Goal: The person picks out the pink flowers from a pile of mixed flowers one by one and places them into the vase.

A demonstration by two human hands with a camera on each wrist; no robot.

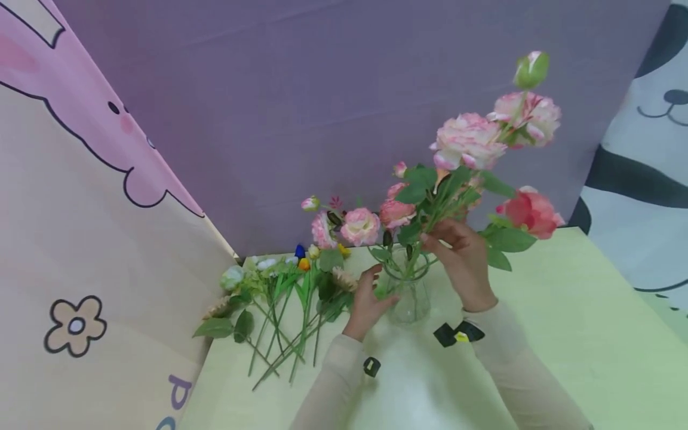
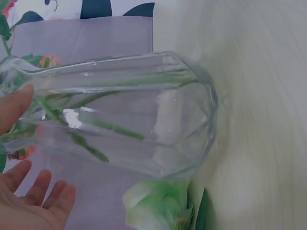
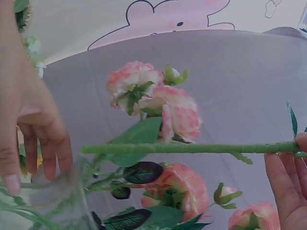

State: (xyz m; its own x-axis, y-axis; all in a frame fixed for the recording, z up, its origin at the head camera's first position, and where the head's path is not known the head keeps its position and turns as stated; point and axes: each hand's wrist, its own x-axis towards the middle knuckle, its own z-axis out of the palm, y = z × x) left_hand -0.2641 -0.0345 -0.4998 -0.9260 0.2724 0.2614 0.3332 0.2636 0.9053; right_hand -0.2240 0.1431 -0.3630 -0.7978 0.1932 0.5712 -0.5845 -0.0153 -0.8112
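Note:
A clear glass vase [image 1: 411, 304] stands on the table, holding several stems of pink flowers [image 1: 360, 227]; their lower ends show through the glass in the left wrist view. My right hand [image 1: 464, 257] pinches the stem [image 3: 192, 148] of an artificial flower spray with pink-and-white blooms [image 1: 467, 140]. In the right wrist view, the stem's cut end points toward the vase rim and stays outside the glass. Beside the vase neck is my left hand [image 1: 368, 304], its fingers spread and relaxed. Its thumb [image 2: 19, 105] overlaps the neck in the left wrist view.
Left of the vase, loose flower stems [image 1: 292, 322] lie in a pile on the pale table [image 1: 543, 334]. A coral-red flower [image 1: 532, 212] leans out to the right. Behind the table hangs a purple cloth [image 1: 269, 119], with a cartoon-printed panel [image 1: 107, 251] at the left.

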